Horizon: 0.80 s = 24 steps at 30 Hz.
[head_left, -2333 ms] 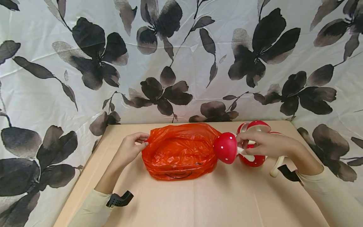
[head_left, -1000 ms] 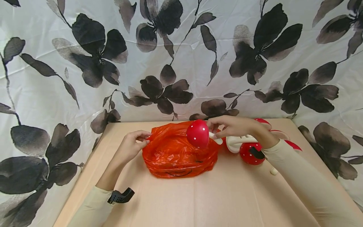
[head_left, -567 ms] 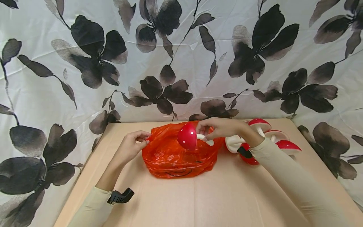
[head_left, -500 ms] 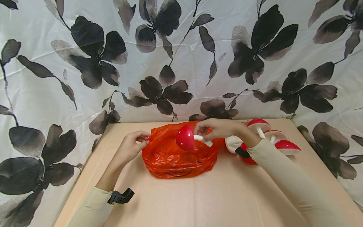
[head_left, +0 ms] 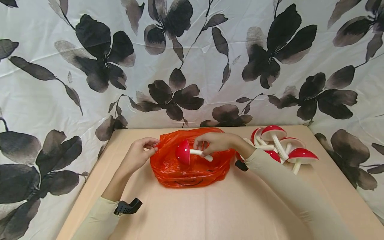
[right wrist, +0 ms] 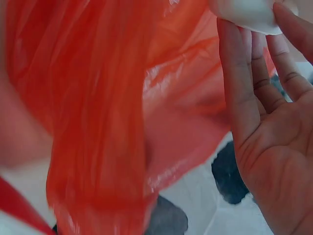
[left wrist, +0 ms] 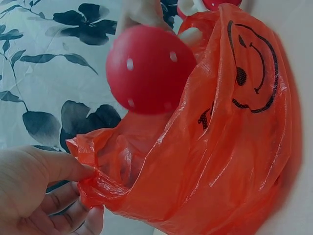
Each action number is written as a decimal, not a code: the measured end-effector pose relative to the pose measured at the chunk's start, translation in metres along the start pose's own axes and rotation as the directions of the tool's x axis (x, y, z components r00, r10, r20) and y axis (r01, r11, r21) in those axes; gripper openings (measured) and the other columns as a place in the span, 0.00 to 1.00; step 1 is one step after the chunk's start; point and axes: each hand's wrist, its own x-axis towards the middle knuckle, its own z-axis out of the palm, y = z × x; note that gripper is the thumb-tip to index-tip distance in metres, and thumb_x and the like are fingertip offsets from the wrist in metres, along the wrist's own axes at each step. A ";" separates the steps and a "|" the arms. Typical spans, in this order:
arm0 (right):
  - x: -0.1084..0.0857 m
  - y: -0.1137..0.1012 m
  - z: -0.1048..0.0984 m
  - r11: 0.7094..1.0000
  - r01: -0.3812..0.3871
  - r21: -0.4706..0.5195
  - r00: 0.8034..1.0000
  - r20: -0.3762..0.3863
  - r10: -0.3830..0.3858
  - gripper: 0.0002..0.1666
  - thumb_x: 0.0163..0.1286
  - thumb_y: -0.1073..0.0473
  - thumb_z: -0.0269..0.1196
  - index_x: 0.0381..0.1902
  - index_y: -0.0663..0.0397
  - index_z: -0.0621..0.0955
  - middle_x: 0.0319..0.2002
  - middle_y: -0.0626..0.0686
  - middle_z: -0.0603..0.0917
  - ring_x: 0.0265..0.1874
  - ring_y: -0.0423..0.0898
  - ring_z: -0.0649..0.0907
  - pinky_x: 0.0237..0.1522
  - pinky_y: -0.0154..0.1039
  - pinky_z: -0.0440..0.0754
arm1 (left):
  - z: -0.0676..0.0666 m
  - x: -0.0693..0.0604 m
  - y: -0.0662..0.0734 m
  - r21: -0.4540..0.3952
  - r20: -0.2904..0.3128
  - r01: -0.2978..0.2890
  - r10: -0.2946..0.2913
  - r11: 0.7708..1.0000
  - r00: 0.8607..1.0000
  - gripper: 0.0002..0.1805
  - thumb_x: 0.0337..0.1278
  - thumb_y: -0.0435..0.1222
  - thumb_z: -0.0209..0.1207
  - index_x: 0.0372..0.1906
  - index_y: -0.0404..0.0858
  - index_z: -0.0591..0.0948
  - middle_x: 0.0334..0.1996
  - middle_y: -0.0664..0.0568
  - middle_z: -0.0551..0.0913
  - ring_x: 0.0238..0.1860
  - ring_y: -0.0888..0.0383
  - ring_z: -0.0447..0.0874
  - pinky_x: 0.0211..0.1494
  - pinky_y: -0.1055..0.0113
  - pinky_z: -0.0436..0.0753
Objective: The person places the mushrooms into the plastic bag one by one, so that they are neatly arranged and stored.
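A red plastic bag (head_left: 177, 175) lies on the table with its mouth spread; a black smiley print shows on it in the left wrist view. My left hand (head_left: 139, 155) pinches the bag's left rim between thumb and fingers. Over the bag's opening, my right hand (head_left: 217, 144) holds a toy mushroom (head_left: 183, 152) by its white stem. Its red cap with white dots points left. In the right wrist view the fingers (right wrist: 239, 83) and thumb are on the pale stem (right wrist: 249, 14). What lies deep inside the bag is hidden.
Several more red-capped toy mushrooms (head_left: 302, 155) lie heaped right of the bag, partly behind the right forearm. The pale table (head_left: 168, 213) ends at a white cloth (head_left: 126, 110) with dark flowers hanging behind it.
My right hand has carried the mushroom left from the heap to above the bag's opening, lowering it lately. The left hand has stayed at the bag's rim.
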 end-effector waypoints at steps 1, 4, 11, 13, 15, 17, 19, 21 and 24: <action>0.003 0.000 0.002 1.000 -0.007 0.005 1.000 0.001 0.007 0.15 0.66 0.59 0.71 0.48 0.45 0.81 0.41 0.49 0.83 0.40 0.53 0.82 0.42 0.50 0.87 | 0.000 0.000 0.000 0.000 -0.002 0.000 0.000 1.000 1.000 0.13 0.63 0.26 0.61 0.51 0.37 0.85 0.39 0.46 0.86 0.42 0.49 0.81 0.37 0.69 0.85; 0.013 -0.001 0.007 1.000 -0.013 0.006 1.000 0.015 0.012 0.14 0.66 0.61 0.71 0.48 0.47 0.81 0.40 0.50 0.83 0.37 0.52 0.83 0.40 0.47 0.87 | 0.000 0.001 0.000 0.002 -0.007 -0.005 0.005 1.000 1.000 0.13 0.63 0.26 0.61 0.51 0.37 0.85 0.39 0.46 0.86 0.42 0.49 0.81 0.37 0.69 0.85; 0.033 -0.006 0.016 0.998 0.002 -0.057 0.999 0.044 0.000 0.12 0.67 0.62 0.70 0.46 0.48 0.81 0.38 0.49 0.84 0.41 0.53 0.83 0.40 0.41 0.85 | 0.000 0.001 0.000 0.001 -0.010 -0.013 0.013 1.000 1.000 0.12 0.63 0.27 0.62 0.50 0.38 0.86 0.39 0.47 0.87 0.42 0.49 0.82 0.38 0.67 0.85; 0.038 -0.008 0.020 0.999 -0.003 -0.049 0.999 0.051 0.005 0.12 0.67 0.62 0.70 0.46 0.48 0.81 0.38 0.49 0.84 0.41 0.54 0.83 0.41 0.42 0.86 | 0.000 0.001 0.000 0.001 -0.007 -0.011 0.011 1.000 1.000 0.12 0.64 0.27 0.62 0.50 0.38 0.86 0.39 0.47 0.87 0.42 0.49 0.82 0.38 0.67 0.85; 0.042 -0.009 0.024 0.999 -0.013 -0.039 0.998 0.053 0.015 0.12 0.67 0.62 0.70 0.46 0.49 0.81 0.38 0.49 0.83 0.40 0.52 0.83 0.41 0.43 0.86 | 0.000 0.000 -0.001 0.001 -0.004 -0.010 0.010 1.000 1.000 0.12 0.64 0.27 0.62 0.50 0.37 0.86 0.39 0.47 0.87 0.42 0.49 0.82 0.37 0.67 0.85; 0.046 -0.011 0.028 0.999 -0.022 -0.032 0.998 0.058 0.024 0.12 0.67 0.62 0.70 0.46 0.51 0.81 0.38 0.50 0.83 0.39 0.51 0.83 0.40 0.42 0.86 | 0.000 -0.001 -0.001 0.001 -0.002 -0.009 0.009 1.000 1.000 0.12 0.64 0.27 0.61 0.51 0.37 0.86 0.39 0.47 0.87 0.42 0.49 0.82 0.38 0.67 0.85; 0.048 -0.013 0.032 0.999 -0.030 -0.042 0.998 0.063 0.032 0.12 0.67 0.62 0.70 0.46 0.50 0.81 0.39 0.50 0.83 0.39 0.49 0.82 0.40 0.40 0.86 | -0.001 -0.001 -0.001 0.003 -0.002 -0.011 0.011 1.000 1.000 0.13 0.64 0.27 0.61 0.51 0.37 0.86 0.40 0.46 0.87 0.43 0.49 0.82 0.38 0.67 0.85; 0.051 -0.015 0.035 0.999 -0.030 -0.040 0.997 0.070 0.033 0.11 0.67 0.62 0.70 0.46 0.49 0.81 0.39 0.50 0.82 0.39 0.47 0.82 0.39 0.38 0.86 | -0.001 -0.001 0.000 0.001 -0.003 -0.011 0.011 1.000 1.000 0.13 0.64 0.27 0.61 0.51 0.37 0.85 0.40 0.46 0.86 0.43 0.49 0.82 0.39 0.66 0.86; 0.056 -0.017 0.040 0.999 -0.028 -0.029 0.996 0.081 0.030 0.11 0.68 0.63 0.69 0.46 0.49 0.80 0.40 0.50 0.82 0.38 0.47 0.82 0.38 0.38 0.86 | -0.002 -0.002 0.000 -0.001 -0.003 -0.015 0.015 1.000 1.000 0.12 0.64 0.27 0.61 0.51 0.37 0.85 0.40 0.46 0.86 0.43 0.49 0.82 0.39 0.67 0.86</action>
